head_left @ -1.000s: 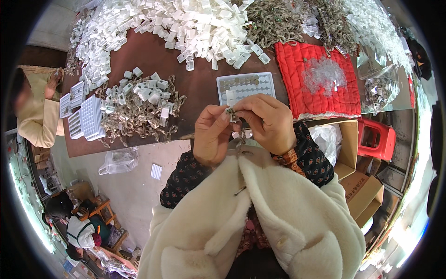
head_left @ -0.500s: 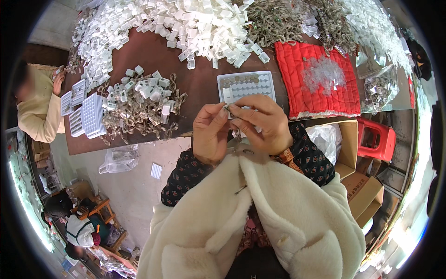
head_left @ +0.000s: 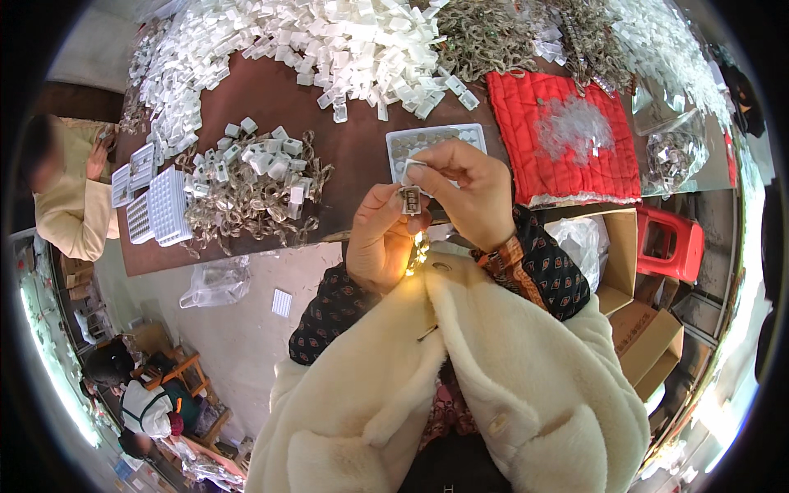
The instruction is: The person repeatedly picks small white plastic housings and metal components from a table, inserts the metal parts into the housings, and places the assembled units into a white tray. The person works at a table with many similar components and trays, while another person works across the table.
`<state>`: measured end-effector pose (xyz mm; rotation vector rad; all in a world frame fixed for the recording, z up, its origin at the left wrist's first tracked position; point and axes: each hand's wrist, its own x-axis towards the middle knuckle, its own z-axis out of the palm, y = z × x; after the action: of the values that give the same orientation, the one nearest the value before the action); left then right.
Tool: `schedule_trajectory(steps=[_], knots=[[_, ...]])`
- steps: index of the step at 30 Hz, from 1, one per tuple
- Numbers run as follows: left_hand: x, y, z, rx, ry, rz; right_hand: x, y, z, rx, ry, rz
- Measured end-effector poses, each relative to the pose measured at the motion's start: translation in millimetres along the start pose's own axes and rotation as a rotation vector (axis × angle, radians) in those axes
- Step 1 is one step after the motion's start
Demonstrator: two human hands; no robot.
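My left hand [head_left: 374,238] pinches a small white battery box [head_left: 412,200] upright in front of my chest. Dark round cells show in its uncovered face. Below it, a short string of lights [head_left: 417,252] hangs by my left palm, glowing warm yellow. My right hand [head_left: 472,197] grips a white cover piece [head_left: 413,169] at the box's upper end, thumb on top; whether the two parts are joined I cannot tell. Just beyond my fingers lies a white tray [head_left: 395,146] with round button cells in its pockets, partly hidden by my right hand.
Left on the brown table [head_left: 271,90] lies a heap of wired boxes [head_left: 255,177] beside stacked white trays [head_left: 167,205]. White cases [head_left: 362,49] pile up at the back. Clear pieces lie on a red cloth [head_left: 526,164] at right. A co-worker [head_left: 74,189] sits far left.
The light string has come on. The box now shows its cells toward me, and my right hand has moved up to the white piece at its upper end.
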<state>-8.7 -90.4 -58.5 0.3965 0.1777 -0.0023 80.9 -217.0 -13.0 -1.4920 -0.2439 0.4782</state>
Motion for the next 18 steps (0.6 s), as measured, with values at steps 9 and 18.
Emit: schedule_trajectory(steps=[9,18], knots=[[-4.6,4.1,5.6,-0.077,0.039,-0.086,1.3,7.4,-11.6,-0.088,-0.304,-0.622],[-3.1,-2.6,10.6,-0.150,0.108,-0.112,3.2,13.6,-4.2,-0.243,-0.165,-0.872]])
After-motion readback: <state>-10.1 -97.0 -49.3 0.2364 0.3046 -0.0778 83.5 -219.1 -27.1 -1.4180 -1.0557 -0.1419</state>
